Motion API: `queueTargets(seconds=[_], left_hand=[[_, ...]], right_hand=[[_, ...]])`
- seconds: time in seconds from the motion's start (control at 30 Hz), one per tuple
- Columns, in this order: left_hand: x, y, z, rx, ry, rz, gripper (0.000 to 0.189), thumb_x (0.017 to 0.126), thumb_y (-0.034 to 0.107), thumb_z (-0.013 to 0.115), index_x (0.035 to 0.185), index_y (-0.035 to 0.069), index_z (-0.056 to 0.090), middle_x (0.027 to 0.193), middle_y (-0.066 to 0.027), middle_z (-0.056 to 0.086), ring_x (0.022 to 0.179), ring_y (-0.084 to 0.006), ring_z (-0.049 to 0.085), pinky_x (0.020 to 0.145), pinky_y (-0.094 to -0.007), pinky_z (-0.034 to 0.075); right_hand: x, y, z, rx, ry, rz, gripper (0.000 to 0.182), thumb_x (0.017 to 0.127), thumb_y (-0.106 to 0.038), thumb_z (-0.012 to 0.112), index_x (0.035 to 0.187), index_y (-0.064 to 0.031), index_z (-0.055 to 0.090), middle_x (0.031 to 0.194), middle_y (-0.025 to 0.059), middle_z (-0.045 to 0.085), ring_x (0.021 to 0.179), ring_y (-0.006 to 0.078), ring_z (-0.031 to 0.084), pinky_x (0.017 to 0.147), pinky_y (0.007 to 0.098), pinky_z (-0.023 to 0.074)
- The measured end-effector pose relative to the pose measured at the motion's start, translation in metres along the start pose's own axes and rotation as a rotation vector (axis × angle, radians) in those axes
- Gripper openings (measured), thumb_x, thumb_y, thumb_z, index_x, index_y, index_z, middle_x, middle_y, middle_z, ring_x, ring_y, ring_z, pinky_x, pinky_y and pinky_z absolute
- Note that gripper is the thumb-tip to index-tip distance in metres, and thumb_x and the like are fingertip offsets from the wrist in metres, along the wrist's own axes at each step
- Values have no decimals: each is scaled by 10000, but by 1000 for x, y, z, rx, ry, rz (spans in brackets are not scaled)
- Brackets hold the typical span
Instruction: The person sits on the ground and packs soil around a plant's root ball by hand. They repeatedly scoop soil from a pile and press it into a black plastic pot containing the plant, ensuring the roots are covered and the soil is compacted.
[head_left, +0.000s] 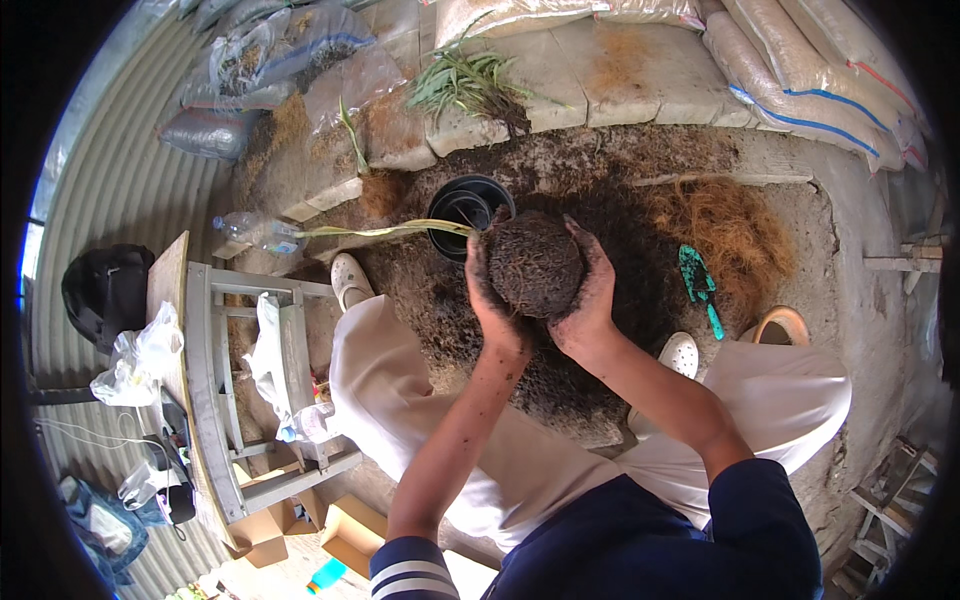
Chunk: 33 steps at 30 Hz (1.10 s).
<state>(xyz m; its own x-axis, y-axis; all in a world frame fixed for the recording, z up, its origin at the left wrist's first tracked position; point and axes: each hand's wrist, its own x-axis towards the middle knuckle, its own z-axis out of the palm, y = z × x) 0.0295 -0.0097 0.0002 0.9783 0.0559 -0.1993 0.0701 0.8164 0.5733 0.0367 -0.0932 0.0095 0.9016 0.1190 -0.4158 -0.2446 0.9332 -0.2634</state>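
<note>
Between my left hand (493, 300) and my right hand (592, 300) is a round, dark root ball (535, 264), gripped from both sides and bound with fine roots. A long yellow-green leaf (375, 229) stretches left from beside it. Dark soil clings to both palms and fingers. Just behind my left hand, black plastic pots (457, 202) stand nested on the soil. Loose dark soil (555, 382) spreads on the ground under my hands. To the right lies a green hand trowel (699, 281) with soil on its blade, next to a heap of brown coconut fibre (727, 232).
Uprooted leafy plants (472, 86) lie on the concrete ledge, with a small plant in a fibre ball (382, 193) below. Filled sacks (795, 82) are stacked at the back right. A clear plastic bottle (255, 231) lies at left, near a wooden-topped metal table (169, 300).
</note>
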Motion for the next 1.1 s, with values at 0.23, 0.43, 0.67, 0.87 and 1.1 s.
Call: queueTargets(seconds=[0.23, 0.43, 0.67, 0.87, 1.1], left_hand=[[-6, 29, -1, -314, -86, -198, 553, 955, 506, 375, 1265, 87, 557, 1240, -110, 594, 1143, -269, 567, 1001, -420, 446], [-9, 50, -11, -268, -123, -195, 578, 930, 524, 415, 1266, 72, 545, 1219, -167, 593, 1117, -356, 570, 965, -505, 460], [-15, 61, 0, -309, -69, -223, 568, 948, 503, 397, 1253, 47, 543, 1214, -191, 588, 1105, -384, 572, 964, -512, 464], [-15, 59, -3, -216, -16, -206, 531, 954, 474, 409, 1214, 38, 565, 1182, -175, 608, 1081, -368, 584, 963, -506, 469], [-17, 59, -1, -270, -17, -225, 487, 949, 427, 430, 1226, 54, 576, 1158, -151, 629, 1056, -335, 602, 929, -501, 486]], right_hand=[[20, -3, -27, -1238, -132, -569, 398, 984, -364, 481, 1154, -34, 627, 1083, 159, 633, 1077, 308, 566, 1070, 432, 320], [41, -58, -15, -1144, -158, -376, 456, 975, -399, 518, 1209, -19, 613, 1157, 171, 636, 1093, 242, 560, 1030, 356, 370], [125, -54, -177, -1713, -10, 171, 441, 932, -366, 577, 1162, 7, 628, 1043, 128, 682, 1012, 250, 635, 869, 348, 469], [91, -3, -260, -2362, -60, 132, 570, 923, -337, 573, 1312, 70, 485, 1352, 311, 461, 1248, 426, 464, 1038, 470, 399], [72, 33, -301, -2438, -130, -30, 618, 931, -321, 583, 1387, 46, 384, 1339, 289, 462, 1255, 407, 464, 1052, 461, 410]])
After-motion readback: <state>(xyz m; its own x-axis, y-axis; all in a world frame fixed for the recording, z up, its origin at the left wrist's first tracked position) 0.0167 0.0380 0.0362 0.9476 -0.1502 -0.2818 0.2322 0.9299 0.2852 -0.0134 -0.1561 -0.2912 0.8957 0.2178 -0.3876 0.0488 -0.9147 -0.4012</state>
